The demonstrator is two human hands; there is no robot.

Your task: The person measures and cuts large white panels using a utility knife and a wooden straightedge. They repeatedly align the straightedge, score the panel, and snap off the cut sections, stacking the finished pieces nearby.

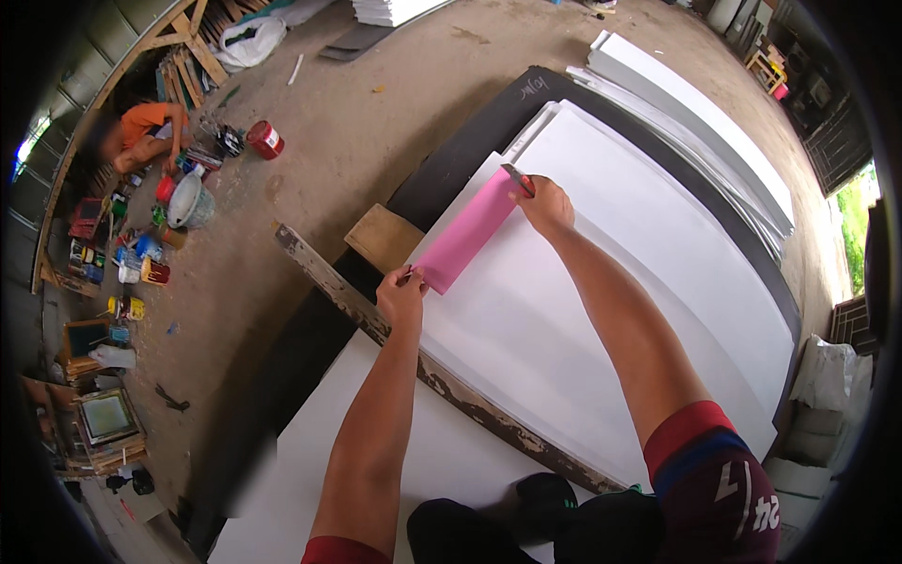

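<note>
A strip of pink sheet (475, 231) lies slantwise on the left edge of a stack of large white sheets (648, 254). At its near end is my left hand (402, 299), fingers pinched together at the strip's corner; a small dark item between them is too small to name. My right hand (547, 207) is closed around a cutter knife (520, 180), dark with a red part, at the far end of the strip. A tan block (383, 238) sits beside the stack, left of the pink strip.
A worn wooden plank (329, 277) runs diagonally under my left forearm. Black sheeting (451, 164) lies beneath the white stack, with long white pieces (691, 117) along its far right. A person in orange (146, 122) crouches at left among paint cans, near a red can (265, 140).
</note>
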